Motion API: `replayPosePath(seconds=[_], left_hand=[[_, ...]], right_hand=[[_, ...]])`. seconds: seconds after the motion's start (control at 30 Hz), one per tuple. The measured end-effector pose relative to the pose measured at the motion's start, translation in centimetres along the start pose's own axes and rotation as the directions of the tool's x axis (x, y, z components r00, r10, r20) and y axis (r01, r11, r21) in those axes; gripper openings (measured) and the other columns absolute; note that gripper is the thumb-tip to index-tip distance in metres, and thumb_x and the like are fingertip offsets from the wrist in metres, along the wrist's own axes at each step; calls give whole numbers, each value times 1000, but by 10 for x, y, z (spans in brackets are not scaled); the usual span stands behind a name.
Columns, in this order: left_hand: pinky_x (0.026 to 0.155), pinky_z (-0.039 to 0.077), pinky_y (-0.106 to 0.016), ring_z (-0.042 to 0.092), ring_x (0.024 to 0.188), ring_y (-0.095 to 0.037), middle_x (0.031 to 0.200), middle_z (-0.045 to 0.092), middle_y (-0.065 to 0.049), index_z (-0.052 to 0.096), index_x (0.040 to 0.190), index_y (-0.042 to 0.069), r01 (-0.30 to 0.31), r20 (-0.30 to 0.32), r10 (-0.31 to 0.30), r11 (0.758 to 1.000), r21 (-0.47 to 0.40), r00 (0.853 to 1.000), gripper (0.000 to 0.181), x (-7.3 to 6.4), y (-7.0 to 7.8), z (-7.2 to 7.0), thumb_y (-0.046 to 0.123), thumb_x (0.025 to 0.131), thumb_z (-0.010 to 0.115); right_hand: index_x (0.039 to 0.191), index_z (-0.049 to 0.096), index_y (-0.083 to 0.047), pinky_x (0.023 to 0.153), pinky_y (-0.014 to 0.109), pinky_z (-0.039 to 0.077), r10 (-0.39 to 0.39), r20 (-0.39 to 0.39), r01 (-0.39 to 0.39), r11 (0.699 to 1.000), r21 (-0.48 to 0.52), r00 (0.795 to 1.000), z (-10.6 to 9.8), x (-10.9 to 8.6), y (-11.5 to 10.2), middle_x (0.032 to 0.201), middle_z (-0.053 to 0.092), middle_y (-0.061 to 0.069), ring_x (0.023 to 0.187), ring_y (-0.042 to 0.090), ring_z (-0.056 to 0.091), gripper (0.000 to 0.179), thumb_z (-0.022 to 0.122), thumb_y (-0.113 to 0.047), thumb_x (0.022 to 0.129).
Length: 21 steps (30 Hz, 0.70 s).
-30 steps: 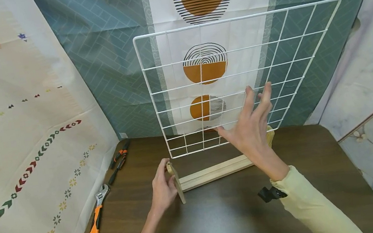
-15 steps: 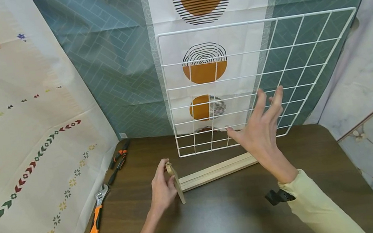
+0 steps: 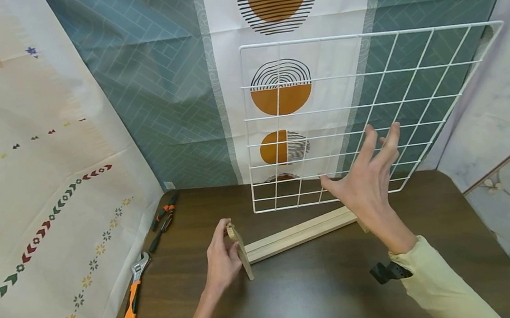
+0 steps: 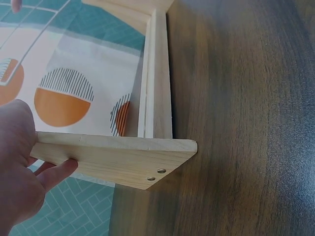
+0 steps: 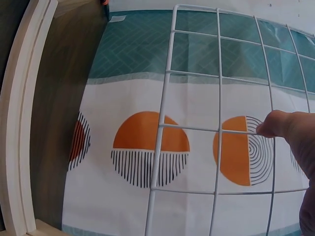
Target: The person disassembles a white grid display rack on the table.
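Probably, with your left hand [image 3: 222, 261] pinching the board [image 3: 241, 251] at lower centre and your right hand [image 3: 370, 182], fingers spread, holding up the grid [image 3: 349, 107] at upper right, a one-handed slip could tip it onto the rail [image 3: 302, 234].

Room lies in front of the wooden frame [image 3: 300, 234]; behind it, the wire grid [image 3: 374, 105] probably blocks passage.

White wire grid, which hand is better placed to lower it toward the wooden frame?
Probably the right hand: it holds the white wire grid by its bars. The left hand grips the wooden end piece, apart from the grid, so it seems better suited to steadying.
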<state>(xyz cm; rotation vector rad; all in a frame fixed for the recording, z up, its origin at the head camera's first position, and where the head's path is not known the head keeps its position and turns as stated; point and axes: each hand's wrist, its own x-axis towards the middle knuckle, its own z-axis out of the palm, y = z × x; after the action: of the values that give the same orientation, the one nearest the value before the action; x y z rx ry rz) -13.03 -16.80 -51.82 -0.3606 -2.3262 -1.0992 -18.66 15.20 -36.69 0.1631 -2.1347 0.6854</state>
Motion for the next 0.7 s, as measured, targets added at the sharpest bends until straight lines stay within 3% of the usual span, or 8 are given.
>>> replayPosePath(seconds=[0.2,0.4,0.7], left_hand=[[69,55,-47,63,105,-34,120,60,-17,45,140,6,3,-4,-4,1000,-10,1000,75,0,1,0,-24,75,67],[62,54,-38,63,105,-33,119,60,-18,45,141,6,-1,-7,1,1000,0,1000,76,-3,0,-2,-25,75,68],[68,54,-44,64,104,-34,117,61,-18,48,138,3,-34,-58,35,999,19,998,76,-8,-1,-4,-26,71,69]], right_hand=[[152,21,-1,103,61,35,14,5,-14,1000,-26,1000,-1,-2,7,159,-7,24,136,43,21,123,94,-35,58],[152,22,0,99,62,37,24,-11,-24,999,-33,1000,0,-4,14,158,-5,26,135,46,22,124,94,-33,57],[152,19,0,98,64,39,42,21,-40,996,-75,999,-2,-5,18,157,-6,28,133,48,22,125,94,-37,58]])
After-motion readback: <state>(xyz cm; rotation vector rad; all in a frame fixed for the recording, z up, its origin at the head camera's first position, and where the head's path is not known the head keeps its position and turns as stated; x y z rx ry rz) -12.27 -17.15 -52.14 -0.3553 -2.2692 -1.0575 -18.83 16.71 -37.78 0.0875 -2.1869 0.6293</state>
